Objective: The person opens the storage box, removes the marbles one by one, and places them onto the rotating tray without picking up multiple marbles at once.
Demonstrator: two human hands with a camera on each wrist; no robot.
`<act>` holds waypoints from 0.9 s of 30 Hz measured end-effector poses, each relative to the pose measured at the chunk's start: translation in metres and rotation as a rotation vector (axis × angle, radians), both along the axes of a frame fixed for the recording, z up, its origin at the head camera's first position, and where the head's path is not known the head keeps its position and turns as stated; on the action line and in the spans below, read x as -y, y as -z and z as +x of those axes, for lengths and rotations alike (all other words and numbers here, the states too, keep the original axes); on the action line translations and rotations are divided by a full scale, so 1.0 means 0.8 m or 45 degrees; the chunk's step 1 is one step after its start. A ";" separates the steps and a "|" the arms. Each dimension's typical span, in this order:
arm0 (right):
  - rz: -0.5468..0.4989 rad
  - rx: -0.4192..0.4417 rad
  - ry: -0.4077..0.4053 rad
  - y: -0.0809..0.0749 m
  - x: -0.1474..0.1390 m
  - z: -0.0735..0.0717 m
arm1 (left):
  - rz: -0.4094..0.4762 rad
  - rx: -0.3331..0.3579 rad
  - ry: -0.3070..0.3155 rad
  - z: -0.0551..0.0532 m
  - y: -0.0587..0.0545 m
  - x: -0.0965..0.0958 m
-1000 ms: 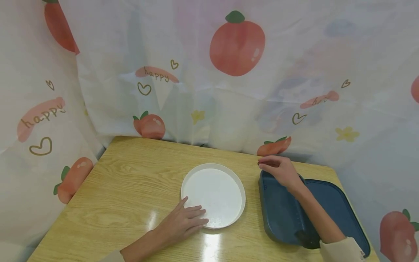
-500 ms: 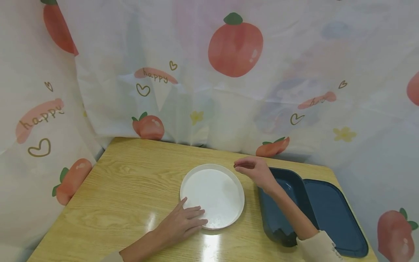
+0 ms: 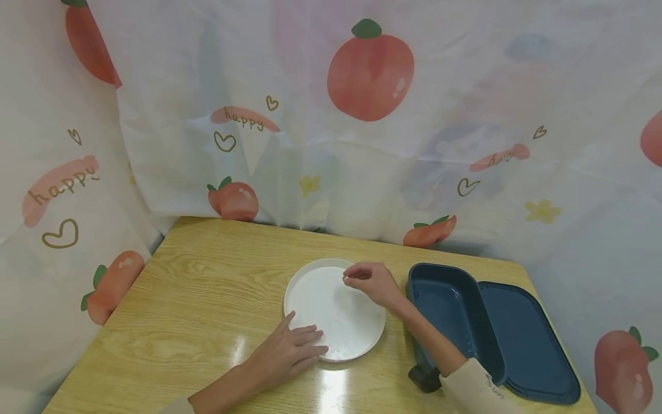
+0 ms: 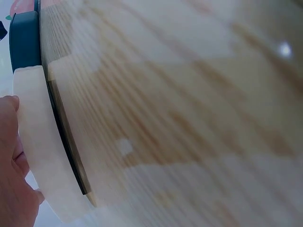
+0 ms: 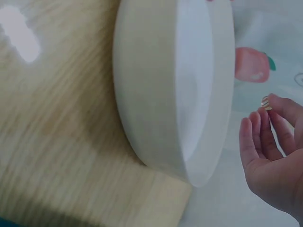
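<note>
A round white tray (image 3: 331, 310) with a low raised rim lies on the wooden table. My left hand (image 3: 287, 352) rests at its near-left rim, with the fingers spread and fairly straight over the edge. Above the tray's far-right part is my right hand (image 3: 374, 284). Its thumb and fingertips pinch a small shiny piece with gold and pale stripes (image 5: 266, 103); its exact kind is too small to tell. The right wrist view shows that hand above the tray's rim, apart from it. In the left wrist view, the left fingers (image 4: 10, 137) touch the tray's side wall.
Right of the tray stands a deep dark-blue box (image 3: 447, 305) with rounded corners. A flat blue lid (image 3: 535, 339) lies beside it. The wooden table (image 3: 207, 287) ends at a fruit-printed curtain (image 3: 336, 161) behind and at the sides.
My right hand has moved left from above the blue box's far edge to over the tray, still pinching the small piece. The left hand has stayed at the tray's rim.
</note>
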State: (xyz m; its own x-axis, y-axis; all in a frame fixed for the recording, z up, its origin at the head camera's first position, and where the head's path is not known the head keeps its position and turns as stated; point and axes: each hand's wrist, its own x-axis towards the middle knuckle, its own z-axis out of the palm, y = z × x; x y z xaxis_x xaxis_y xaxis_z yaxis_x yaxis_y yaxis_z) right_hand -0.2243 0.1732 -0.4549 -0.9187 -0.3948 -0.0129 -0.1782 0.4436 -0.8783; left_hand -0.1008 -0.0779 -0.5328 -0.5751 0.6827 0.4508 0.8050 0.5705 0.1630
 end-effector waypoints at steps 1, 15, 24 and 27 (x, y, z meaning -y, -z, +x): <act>0.012 0.014 0.004 0.004 0.003 0.001 | -0.001 0.004 0.000 0.000 0.000 0.000; 0.049 0.040 0.030 0.041 0.026 0.006 | -0.010 -0.025 0.002 -0.001 0.003 0.002; 0.120 -0.045 0.030 0.062 0.029 0.005 | -0.001 -0.027 0.011 -0.001 0.003 0.001; 0.128 -0.070 0.026 0.064 0.030 0.006 | -0.013 -0.015 0.002 0.000 0.003 0.001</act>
